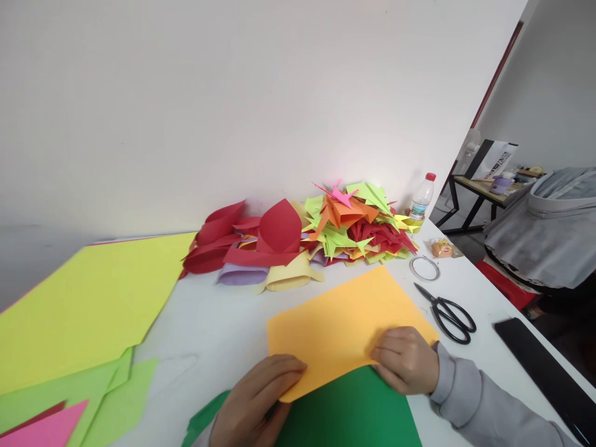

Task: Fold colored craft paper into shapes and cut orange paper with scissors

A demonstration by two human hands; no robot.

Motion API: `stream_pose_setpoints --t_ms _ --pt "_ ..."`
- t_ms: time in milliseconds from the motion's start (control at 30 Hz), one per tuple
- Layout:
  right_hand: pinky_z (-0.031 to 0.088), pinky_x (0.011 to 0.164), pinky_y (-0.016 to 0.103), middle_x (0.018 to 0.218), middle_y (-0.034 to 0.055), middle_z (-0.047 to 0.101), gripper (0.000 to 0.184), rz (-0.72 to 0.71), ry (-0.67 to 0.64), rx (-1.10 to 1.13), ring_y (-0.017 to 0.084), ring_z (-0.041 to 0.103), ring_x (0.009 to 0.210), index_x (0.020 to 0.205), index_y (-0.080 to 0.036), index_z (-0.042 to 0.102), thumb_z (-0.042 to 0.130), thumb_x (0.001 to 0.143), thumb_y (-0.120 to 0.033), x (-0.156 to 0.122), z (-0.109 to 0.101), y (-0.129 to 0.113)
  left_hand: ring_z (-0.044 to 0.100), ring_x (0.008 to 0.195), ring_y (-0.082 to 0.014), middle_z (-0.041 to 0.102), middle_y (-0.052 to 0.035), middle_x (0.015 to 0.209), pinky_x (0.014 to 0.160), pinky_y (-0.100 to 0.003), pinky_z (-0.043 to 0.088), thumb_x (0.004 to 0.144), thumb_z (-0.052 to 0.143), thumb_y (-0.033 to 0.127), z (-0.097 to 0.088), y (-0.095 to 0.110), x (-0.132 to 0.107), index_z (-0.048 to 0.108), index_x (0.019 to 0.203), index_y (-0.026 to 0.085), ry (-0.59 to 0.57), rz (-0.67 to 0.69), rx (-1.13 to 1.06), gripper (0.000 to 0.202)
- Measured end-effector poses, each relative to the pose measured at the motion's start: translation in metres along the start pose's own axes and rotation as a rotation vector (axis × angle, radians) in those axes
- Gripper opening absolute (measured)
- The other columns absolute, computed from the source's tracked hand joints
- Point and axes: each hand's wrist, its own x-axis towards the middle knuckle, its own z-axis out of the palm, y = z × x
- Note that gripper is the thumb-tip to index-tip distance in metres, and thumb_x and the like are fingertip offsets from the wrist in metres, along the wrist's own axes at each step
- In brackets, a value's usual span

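An orange sheet of paper (333,326) is held by its near edge, tilted over the white table. My left hand (256,397) pinches its near left corner, with the thumb underneath. At the near right part of the same edge, my right hand (403,361) is closed on the sheet. Beneath both hands lies green paper (354,413), partly covered by the orange sheet and cut off by the frame's bottom. Black-handled scissors (449,313) rest to the right of my right hand.
Folded paper shapes (344,217) and red paper pieces (279,233) are heaped against the wall. Large yellow sheets (102,298) lie left. A bottle (421,198), a tape roll (424,268), a wrapped snack (441,248) and a black strip (544,366) are on the right.
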Motion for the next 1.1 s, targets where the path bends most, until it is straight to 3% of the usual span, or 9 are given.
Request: stream_pose_setpoints --t_ms 1100 --pt "0.041 0.050 0.029 0.065 0.0043 0.060 0.016 -0.006 0.025 -0.014 0.017 0.051 0.057 0.088 -0.015 0.059 0.044 0.089 -0.017 0.0009 -0.0004 -0.0002 0.069 0.092 -0.0190 0.073 -0.0091 0.096 0.082 -0.031 0.058 0.092 0.046 0.019 -0.0005 0.0004 0.0026 0.062 0.104 0.022 0.005 -0.005 0.008 0.020"
